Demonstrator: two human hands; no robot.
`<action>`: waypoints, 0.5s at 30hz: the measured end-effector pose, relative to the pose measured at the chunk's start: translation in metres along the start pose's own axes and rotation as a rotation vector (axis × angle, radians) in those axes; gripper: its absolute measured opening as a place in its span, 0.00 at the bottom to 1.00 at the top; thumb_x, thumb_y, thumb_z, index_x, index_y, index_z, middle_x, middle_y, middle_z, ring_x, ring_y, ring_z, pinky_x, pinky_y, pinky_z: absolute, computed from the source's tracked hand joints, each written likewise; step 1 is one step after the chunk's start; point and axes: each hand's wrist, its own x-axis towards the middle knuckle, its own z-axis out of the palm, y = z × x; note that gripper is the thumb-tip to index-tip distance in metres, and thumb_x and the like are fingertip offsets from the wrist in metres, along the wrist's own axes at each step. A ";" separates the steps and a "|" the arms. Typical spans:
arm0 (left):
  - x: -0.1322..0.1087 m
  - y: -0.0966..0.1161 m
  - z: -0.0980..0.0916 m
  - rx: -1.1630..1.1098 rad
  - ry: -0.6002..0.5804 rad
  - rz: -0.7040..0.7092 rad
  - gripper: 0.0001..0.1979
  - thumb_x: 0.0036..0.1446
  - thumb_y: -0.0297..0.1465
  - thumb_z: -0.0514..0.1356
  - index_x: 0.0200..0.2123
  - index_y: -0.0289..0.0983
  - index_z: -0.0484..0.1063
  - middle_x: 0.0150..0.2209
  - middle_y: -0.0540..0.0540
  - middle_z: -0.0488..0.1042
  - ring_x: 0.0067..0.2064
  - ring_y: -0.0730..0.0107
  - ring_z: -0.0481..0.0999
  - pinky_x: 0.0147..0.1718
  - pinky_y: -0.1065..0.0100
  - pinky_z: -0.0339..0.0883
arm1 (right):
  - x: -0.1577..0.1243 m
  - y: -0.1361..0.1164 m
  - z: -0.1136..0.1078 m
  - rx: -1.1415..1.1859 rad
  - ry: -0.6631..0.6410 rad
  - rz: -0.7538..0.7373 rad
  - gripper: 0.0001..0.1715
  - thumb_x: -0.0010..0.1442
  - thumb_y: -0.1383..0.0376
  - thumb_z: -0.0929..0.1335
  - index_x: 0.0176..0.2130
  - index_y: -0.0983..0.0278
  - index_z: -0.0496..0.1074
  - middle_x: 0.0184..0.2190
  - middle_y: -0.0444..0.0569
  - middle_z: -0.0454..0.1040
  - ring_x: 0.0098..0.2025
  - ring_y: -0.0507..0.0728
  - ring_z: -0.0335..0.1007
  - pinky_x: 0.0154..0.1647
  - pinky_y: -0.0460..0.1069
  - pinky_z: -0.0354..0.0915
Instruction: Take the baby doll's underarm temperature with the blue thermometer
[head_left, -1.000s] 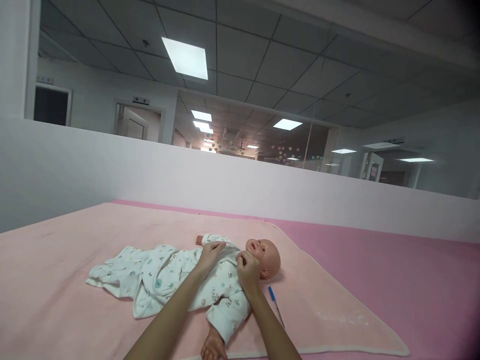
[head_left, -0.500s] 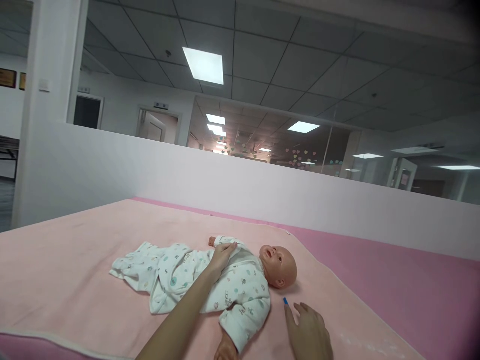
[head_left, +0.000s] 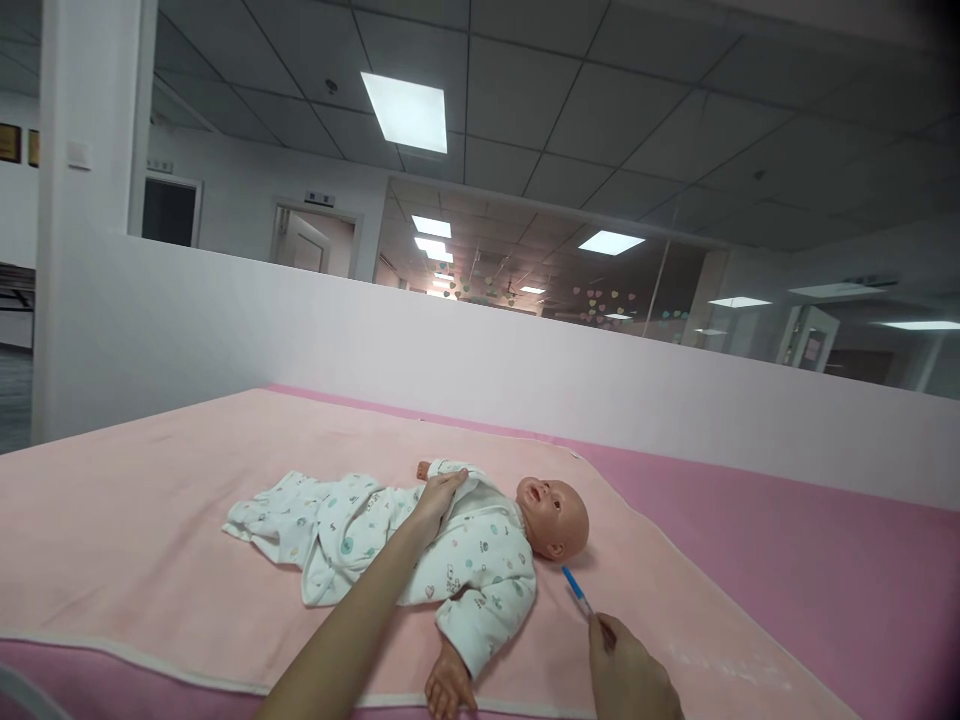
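A baby doll (head_left: 553, 518) lies on its back, its head to the right and its mouth open. It wears a white printed top (head_left: 486, 560) and matching trousers (head_left: 281, 510). My left hand (head_left: 439, 500) is at the chest with its fingers closed on the front edge of the top; the fingertips are partly hidden by the cloth. To the right of the doll's near arm, my right hand (head_left: 630, 665) grips a thin blue-and-white pen-like stick (head_left: 576, 585). The stick's blue end points toward the doll's head, and its other end is hidden in my fingers.
A pale pink sheet (head_left: 165, 520) with a light edging lies under the doll, over a darker pink mat (head_left: 810, 540). Behind the mat runs a low white wall (head_left: 450, 345) with glass above it. A white pillar (head_left: 82, 300) stands at the left.
My right hand has closed more around the stick, and more of the stick's blue length now shows. My left hand stays at the doll's chest. The view has shifted slightly.
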 end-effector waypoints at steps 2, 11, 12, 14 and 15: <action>-0.002 0.002 0.000 -0.001 0.025 -0.011 0.20 0.45 0.45 0.58 0.31 0.32 0.73 0.35 0.42 0.73 0.37 0.68 0.70 0.39 0.68 0.62 | -0.005 -0.002 -0.009 0.090 0.042 0.066 0.20 0.57 0.55 0.55 0.39 0.57 0.70 0.34 0.50 0.74 0.32 0.61 0.70 0.30 0.50 0.62; -0.001 0.000 -0.001 -0.185 -0.032 0.005 0.19 0.42 0.43 0.62 0.28 0.31 0.70 0.30 0.45 0.73 0.35 0.73 0.70 0.38 0.71 0.61 | 0.024 -0.106 -0.005 0.226 0.265 -0.448 0.19 0.60 0.62 0.57 0.29 0.62 0.72 0.27 0.48 0.73 0.28 0.52 0.67 0.26 0.44 0.54; 0.000 -0.001 0.000 -0.203 -0.046 0.011 0.18 0.41 0.43 0.62 0.27 0.31 0.70 0.29 0.46 0.73 0.34 0.73 0.70 0.38 0.72 0.62 | 0.036 -0.118 0.002 0.169 0.243 -0.467 0.19 0.60 0.63 0.56 0.28 0.63 0.72 0.27 0.49 0.73 0.28 0.52 0.67 0.25 0.45 0.52; -0.001 -0.001 0.001 -0.216 -0.072 0.011 0.18 0.42 0.42 0.62 0.27 0.31 0.70 0.29 0.46 0.73 0.33 0.73 0.70 0.37 0.71 0.62 | 0.060 -0.137 0.014 0.067 0.215 -0.506 0.19 0.60 0.66 0.56 0.30 0.65 0.72 0.29 0.51 0.73 0.29 0.53 0.68 0.24 0.45 0.51; -0.001 -0.001 0.001 -0.212 -0.078 0.007 0.18 0.41 0.43 0.62 0.28 0.31 0.70 0.29 0.46 0.73 0.33 0.73 0.70 0.37 0.71 0.62 | 0.070 -0.144 0.019 0.032 0.206 -0.520 0.19 0.60 0.67 0.56 0.30 0.66 0.72 0.29 0.52 0.73 0.30 0.53 0.68 0.24 0.45 0.50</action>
